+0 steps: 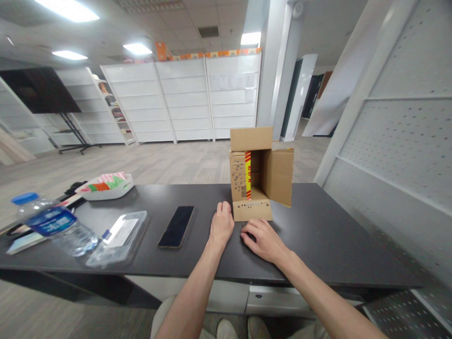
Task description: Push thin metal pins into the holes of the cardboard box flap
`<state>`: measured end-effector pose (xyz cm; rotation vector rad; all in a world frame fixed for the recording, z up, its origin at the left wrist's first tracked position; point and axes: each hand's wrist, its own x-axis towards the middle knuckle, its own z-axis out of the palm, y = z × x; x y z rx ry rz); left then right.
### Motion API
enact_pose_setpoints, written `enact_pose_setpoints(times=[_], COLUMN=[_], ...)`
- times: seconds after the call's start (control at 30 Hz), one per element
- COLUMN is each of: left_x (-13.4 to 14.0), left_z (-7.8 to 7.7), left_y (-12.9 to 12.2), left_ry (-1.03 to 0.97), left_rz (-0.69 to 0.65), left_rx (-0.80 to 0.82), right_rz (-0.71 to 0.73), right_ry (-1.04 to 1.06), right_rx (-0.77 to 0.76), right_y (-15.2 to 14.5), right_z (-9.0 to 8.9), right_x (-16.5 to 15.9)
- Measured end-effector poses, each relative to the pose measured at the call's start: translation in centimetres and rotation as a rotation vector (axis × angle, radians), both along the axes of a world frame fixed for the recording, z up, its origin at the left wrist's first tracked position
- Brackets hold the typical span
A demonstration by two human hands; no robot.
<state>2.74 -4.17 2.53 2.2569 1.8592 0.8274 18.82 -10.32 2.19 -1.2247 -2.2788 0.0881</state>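
A brown cardboard box point(260, 172) lies on its side on the dark table, its open mouth facing me. Its lower flap point(252, 212) lies toward me and carries a row of several small dark spots, holes or screws. More grey spots dot the left flap point(238, 174), next to a red and yellow tape strip point(248, 175). My left hand point(222, 222) is closed beside the lower flap's left edge; what it holds, if anything, is hidden. My right hand point(264, 239) is curled at the flap's front edge, with something thin and dark near its fingertips, too small to name.
Left of my hands lie a black phone point(176, 227) and a clear plastic case point(118, 240). Farther left are a water bottle point(56, 226) and a white tray point(106, 190) with colourful packets. A white perforated panel point(395, 155) stands beyond the table's right end.
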Motion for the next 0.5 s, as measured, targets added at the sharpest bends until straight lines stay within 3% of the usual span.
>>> enact_pose_setpoints(times=[0.5], left_x=[0.1], left_z=[0.27], left_y=[-0.12], left_ry=[-0.015], left_rz=[-0.003], left_rx=[-0.016], right_rz=[-0.006], right_ry=[-0.001], right_rx=[-0.008], right_y=[-0.04], right_z=[0.05], right_x=[0.01])
